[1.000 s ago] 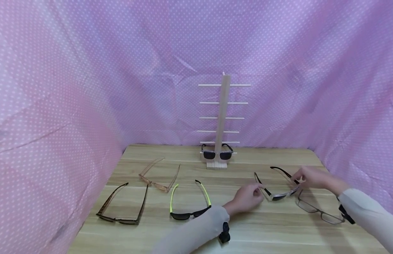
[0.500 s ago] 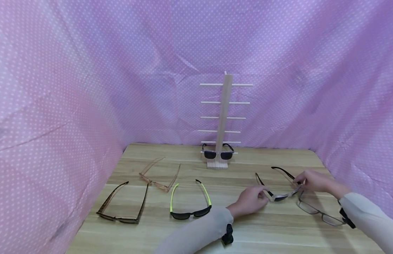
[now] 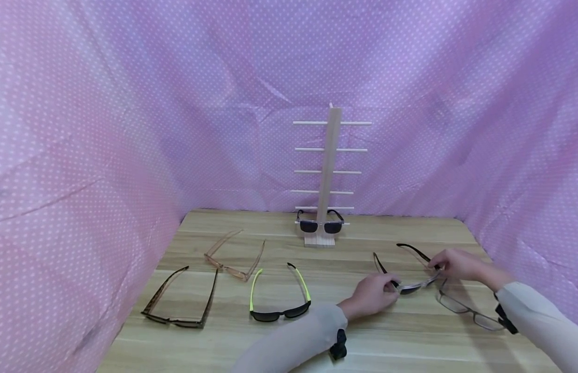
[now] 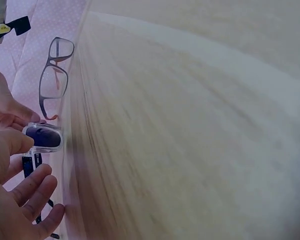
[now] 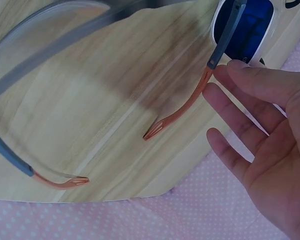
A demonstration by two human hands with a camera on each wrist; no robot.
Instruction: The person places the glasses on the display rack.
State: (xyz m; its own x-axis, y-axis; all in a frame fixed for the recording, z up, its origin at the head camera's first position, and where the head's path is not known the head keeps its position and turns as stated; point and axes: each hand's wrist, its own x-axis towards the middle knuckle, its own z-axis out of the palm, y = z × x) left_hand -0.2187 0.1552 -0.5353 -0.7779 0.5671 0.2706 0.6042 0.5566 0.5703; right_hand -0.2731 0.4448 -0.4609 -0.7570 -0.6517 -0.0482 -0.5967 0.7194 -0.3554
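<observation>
Clear-framed sunglasses (image 3: 412, 289) with dark lenses and black temples lie at the right of the table, temples unfolded and pointing away. My left hand (image 3: 370, 296) pinches them at the left hinge; in the left wrist view its thumb lies by the dark lens (image 4: 45, 137) and the other fingers are spread. My right hand (image 3: 461, 264) pinches the right temple near its hinge, though the fingertip contact is partly hidden in the right wrist view. Just below that hand lie grey eyeglasses (image 3: 465, 311) with orange temple tips (image 5: 182, 107), partly covered by the right forearm.
A wooden display stand (image 3: 329, 166) with several crossbars stands at the back, dark sunglasses (image 3: 309, 227) on its lowest bar. Leftward on the table (image 3: 363, 342) lie yellow-green-templed sunglasses (image 3: 266, 316), peach eyeglasses (image 3: 235, 273) and tortoiseshell eyeglasses (image 3: 186, 324). Pink dotted cloth (image 3: 223, 103) surrounds the table.
My left hand has shifted slightly right, from the left temple to the hinge corner of the clear-framed sunglasses. The right hand stays at the right temple, and the sunglasses have barely moved.
</observation>
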